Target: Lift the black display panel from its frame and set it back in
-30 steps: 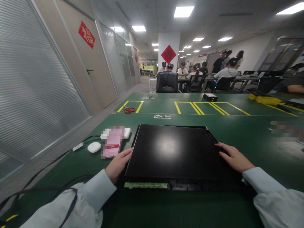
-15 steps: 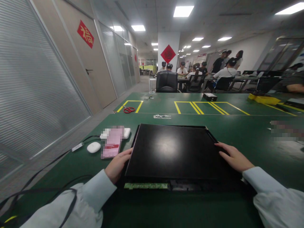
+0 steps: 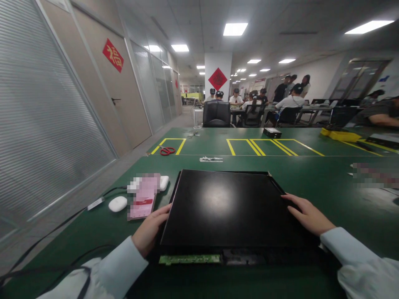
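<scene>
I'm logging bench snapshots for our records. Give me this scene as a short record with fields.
Surface: green table
Main item: black panel, face up, glare near its middle
Left hand: at the panel's left edge
Right hand: at its right edge; firmness of hold unclear
Near edge: green circuit strip
Left side: pink phone, white rounded object
Far side: red-handled scissors
Background: black chair, seated and standing people
</scene>
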{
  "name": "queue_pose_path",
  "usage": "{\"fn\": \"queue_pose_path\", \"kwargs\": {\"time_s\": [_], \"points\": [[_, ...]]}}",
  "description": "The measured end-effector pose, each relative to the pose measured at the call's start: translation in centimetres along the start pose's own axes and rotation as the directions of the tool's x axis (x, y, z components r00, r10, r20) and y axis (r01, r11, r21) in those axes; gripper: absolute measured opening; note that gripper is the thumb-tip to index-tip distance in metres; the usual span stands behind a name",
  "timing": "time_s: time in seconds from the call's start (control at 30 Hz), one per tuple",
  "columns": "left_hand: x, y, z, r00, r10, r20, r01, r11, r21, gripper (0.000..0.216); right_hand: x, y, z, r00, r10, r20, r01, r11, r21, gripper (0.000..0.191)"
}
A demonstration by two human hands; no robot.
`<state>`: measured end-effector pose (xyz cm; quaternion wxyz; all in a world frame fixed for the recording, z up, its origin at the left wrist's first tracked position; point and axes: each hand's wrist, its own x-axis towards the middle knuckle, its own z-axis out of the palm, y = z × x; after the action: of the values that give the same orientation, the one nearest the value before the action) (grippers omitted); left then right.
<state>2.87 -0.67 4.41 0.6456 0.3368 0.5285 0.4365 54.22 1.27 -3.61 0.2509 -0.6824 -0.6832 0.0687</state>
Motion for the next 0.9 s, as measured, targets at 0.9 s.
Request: {"fn": "queue_pose_path", "kwargs": {"time_s": [0.9], "points": [[0.8, -2.7, -2.8, 0.909, 0.41, 0.079, -0.417, 0.901, 0.123, 0.059, -0.1, -0.1, 0.1, 0.997, 0.066, -0.035, -0.061, 0.989, 0.135, 0.052]]}}
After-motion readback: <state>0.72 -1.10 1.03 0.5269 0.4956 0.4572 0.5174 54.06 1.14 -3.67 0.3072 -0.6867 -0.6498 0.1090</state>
